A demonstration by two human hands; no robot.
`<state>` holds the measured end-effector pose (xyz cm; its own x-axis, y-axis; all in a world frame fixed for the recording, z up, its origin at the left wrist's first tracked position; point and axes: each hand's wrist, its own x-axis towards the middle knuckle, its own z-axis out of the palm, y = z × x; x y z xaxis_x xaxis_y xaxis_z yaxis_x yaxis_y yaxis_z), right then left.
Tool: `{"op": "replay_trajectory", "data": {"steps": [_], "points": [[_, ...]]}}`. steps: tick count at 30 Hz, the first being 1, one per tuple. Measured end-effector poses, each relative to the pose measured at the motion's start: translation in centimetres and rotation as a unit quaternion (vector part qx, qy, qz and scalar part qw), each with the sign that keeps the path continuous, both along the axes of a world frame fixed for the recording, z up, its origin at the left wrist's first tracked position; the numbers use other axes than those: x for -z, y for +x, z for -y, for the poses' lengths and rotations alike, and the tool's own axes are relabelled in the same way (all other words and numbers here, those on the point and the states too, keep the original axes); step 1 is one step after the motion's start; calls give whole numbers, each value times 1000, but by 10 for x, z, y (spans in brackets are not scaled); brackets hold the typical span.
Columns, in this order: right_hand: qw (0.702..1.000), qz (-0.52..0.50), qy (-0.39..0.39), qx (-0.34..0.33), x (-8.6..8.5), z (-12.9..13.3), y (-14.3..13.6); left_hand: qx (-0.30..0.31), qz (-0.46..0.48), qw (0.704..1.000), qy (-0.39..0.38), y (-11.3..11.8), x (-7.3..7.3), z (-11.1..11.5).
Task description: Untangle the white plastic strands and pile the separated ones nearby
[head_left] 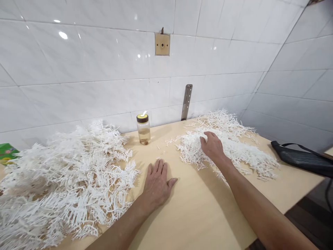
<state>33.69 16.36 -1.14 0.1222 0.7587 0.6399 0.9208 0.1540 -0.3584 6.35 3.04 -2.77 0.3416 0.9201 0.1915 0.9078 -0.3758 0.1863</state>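
My left hand [157,184] lies flat on the tan tabletop, fingers stretched forward and thumb out to the side. It holds nothing. To its left spreads a large, tangled heap of white branching plastic-like pieces [78,180]. My right hand [212,146] is over a lower pile of short white strands [239,152] on the right. Its thumb and forefinger are apart, the other fingers bent and partly hidden, and I see nothing held in it. A few loose white bits [169,141] lie between the two piles.
A lidded jar [144,133] of pale liquid stands near the tiled wall [104,62]. Behind the right pile a metal strip [186,102] leans on the wall. A black bag [301,159] lies at the right edge, a green packet [7,152] at far left.
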Motion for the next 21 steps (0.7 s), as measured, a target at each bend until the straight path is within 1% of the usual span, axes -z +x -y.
{"op": "replay_trajectory", "data": {"steps": [1, 2, 3, 5, 7, 9, 10, 12, 13, 15, 16, 17, 19, 21], "points": [[999, 12, -32, 15, 2, -4, 7, 17, -4, 1000, -10, 2, 0, -1], [998, 27, -61, 18, 4, -6, 10, 30, -6, 999, -13, 3, 0, -2], [995, 43, -86, 9, 7, -7, 9, 39, -6, 999, -11, 5, -1, -3], [992, 65, -109, -21, 13, -6, -1, 49, -2, 999, -2, 7, -1, -4], [990, 71, -109, -59, 16, -2, -14, 53, 3, 999, 8, 9, 0, -6], [989, 64, -96, -88, 15, 2, -25, 50, 8, 999, 16, 10, 2, -7], [991, 55, -83, -92, 12, 3, -27, 50, 10, 999, 20, 10, 3, -8], [996, 21, -50, -77, 3, 4, -22, 50, 13, 998, 27, 10, 4, -9], [998, 0, -31, -57, -3, 4, -16, 51, 14, 998, 30, 10, 5, -9], [999, -41, -3, 1, -16, 5, 6, 52, 16, 998, 35, 8, 5, -9], [997, -60, 8, 46, -22, 7, 21, 51, 18, 998, 38, 7, 5, -9], [992, -78, 2, 95, -27, 9, 37, 50, 20, 998, 42, 7, 5, -8], [971, -109, -35, 210, -32, 16, 73, 48, 22, 997, 48, 6, 6, -9], [931, -140, -94, 324, -28, 25, 108, 47, 21, 997, 55, 5, 7, -9]]}}
